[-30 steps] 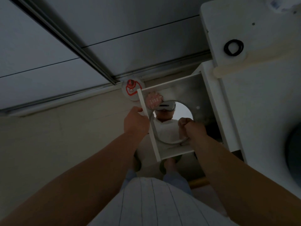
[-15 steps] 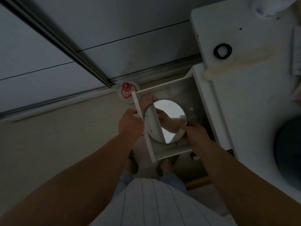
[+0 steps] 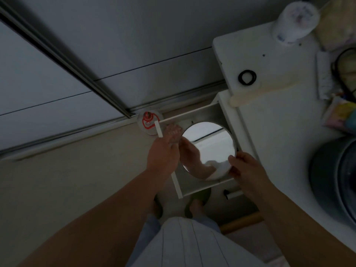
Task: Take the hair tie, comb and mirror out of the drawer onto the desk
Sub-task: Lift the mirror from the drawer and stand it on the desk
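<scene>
Mirror (image 3: 209,149) gripped at its rim by right hand (image 3: 245,167), left hand (image 3: 163,157) closed on drawer (image 3: 178,186) front. Step: mirror removal. Next: carried right onto desk (image 3: 269,132), clear of hair tie (image 3: 247,77).

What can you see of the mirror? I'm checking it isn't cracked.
The mirror is a round, thin-rimmed disc with a clean reflective face; no crack shows, though the light is dim. It sits tilted over the open drawer, not yet on the desk. The right hand grips its lower right edge; the left hand is at its left edge.
</scene>
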A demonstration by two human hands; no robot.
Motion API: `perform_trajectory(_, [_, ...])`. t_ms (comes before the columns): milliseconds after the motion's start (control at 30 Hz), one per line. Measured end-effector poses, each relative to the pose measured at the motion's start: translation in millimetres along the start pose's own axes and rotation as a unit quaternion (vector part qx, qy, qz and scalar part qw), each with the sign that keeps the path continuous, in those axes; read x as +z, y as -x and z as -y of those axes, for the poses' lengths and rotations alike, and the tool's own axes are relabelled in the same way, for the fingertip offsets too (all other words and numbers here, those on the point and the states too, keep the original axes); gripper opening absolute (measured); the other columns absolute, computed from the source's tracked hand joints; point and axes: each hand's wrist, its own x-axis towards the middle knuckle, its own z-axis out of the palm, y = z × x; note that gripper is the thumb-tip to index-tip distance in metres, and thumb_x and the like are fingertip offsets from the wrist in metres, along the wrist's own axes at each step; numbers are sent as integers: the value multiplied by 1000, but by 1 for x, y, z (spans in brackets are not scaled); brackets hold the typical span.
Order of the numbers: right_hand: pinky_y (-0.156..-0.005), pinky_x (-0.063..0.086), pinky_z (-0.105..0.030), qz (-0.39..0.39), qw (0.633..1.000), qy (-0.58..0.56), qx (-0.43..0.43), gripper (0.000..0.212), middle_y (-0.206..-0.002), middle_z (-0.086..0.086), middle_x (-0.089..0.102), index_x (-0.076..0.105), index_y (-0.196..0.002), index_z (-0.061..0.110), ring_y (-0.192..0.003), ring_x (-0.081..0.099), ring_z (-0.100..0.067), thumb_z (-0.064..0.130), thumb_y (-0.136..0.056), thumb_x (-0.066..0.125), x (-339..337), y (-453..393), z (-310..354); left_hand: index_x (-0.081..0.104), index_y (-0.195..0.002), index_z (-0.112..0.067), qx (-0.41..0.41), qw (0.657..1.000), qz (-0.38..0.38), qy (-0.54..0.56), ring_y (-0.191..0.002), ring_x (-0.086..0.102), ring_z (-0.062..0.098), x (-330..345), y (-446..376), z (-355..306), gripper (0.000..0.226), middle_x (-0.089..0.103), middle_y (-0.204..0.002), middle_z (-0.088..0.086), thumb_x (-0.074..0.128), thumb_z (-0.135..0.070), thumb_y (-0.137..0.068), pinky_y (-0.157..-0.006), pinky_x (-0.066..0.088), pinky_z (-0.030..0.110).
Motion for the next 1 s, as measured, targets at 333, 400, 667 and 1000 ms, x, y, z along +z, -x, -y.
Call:
perform_trajectory(333, [-69, 52, -28, 15, 988, -155, -11, 7, -88, -8, 68, 60, -89, 12, -71, 68, -17, 7, -90, 55, -34, 22, 17, 53, -60, -22, 15, 992, 67, 110, -55, 51, 0, -1, 5, -40, 38, 64, -81, 6, 41, -7, -93, -68, 53, 21])
perform_trajectory(400, [-73, 52, -29, -18, 990, -139, -23, 7, -95, -7, 65, 59, -89, 15, -81, 64, -19, 10, -90, 56, -42, 27, 22, 62, -64, 6, 14, 988, 97, 118, -56, 59, 19, 3, 9, -51, 37, 70, -72, 25, 39, -3, -91, -64, 53, 27])
perform_trajectory(667, [-78, 53, -44, -201, 974, 24, -99, 16, -77, -21, 63, 63, -80, 0, -77, 59, -32, 9, -84, 51, -81, 34, 44, 70, -103, -4, 79, 994, 69, 21, -84, 62, 28, 42, 16, -120, 31, 69, -95, 16, 44, -19, -92, -76, 49, 35])
perform_trajectory(1000, [-56, 39, -25, -200, 977, -10, -79, 13, -67, 2, 49, 44, -75, 11, -63, 48, -12, 11, -86, 52, -93, -4, 53, 69, -105, 3, 135, 987, 78, -41, -99, 66, 35, 81, -18, -166, 36, 71, -109, 21, 40, -14, -92, -77, 51, 34])
